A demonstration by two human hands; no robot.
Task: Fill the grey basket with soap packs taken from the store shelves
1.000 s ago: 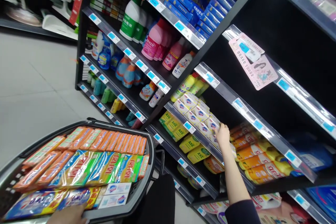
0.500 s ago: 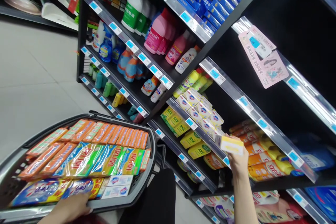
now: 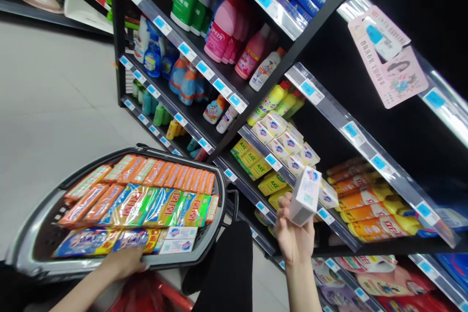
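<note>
My right hand (image 3: 295, 241) holds a small white soap box (image 3: 306, 197) upright in its fingers, in front of the shelf. A round logo shows on the box's top end. My left hand (image 3: 127, 261) is closed over the near rim of a grey and black shopping basket (image 3: 27, 248). Inside the basket are several orange-wrapped bars (image 3: 171, 173), blue-green and orange packs (image 3: 159, 207), blue and yellow OMO packs (image 3: 86, 241) and white soap boxes (image 3: 178, 245). The fingertips of my left hand are partly hidden.
On the shelf, white and yellow soap boxes (image 3: 288, 141) are stacked beside orange bottles (image 3: 376, 222). Yellow AXE packs (image 3: 250, 158) sit one level lower. Pink bottles (image 3: 221, 29) stand higher up. A pink hanging card (image 3: 387, 58) juts from a shelf edge. A red object (image 3: 146, 292) is under the basket.
My right hand has moved left and nearer to me, and the soap box has turned from lying flat to upright. My left hand stays on the basket rim. The view has shifted slightly.
</note>
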